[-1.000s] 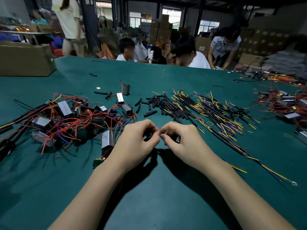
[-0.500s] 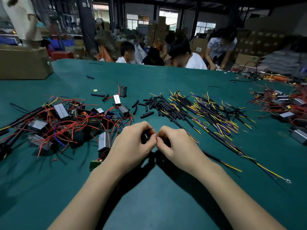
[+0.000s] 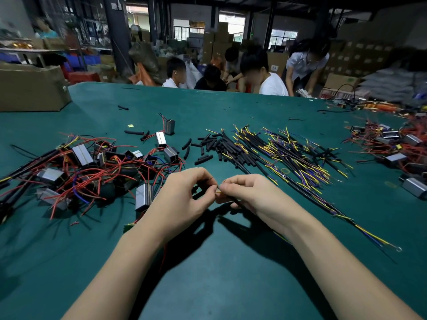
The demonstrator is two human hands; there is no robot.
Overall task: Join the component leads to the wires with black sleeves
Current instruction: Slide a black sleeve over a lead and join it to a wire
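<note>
Component pile (image 3: pixel 92 167) on desk (image 3: pixel 208 285), left. Loose sleeves (image 3: pixel 208 146) centre, behind hands. Wire spread (image 3: pixel 295 153) right of sleeves. Second component pile (image 3: pixel 392 144) far right. Cardboard box (image 3: pixel 30 88) back left.

the left hand (image 3: pixel 184 199) and right hand (image 3: pixel 249 195) have drawn slightly apart at the fingertips, baring a short yellow lead (image 3: pixel 218 192) between them.
</note>
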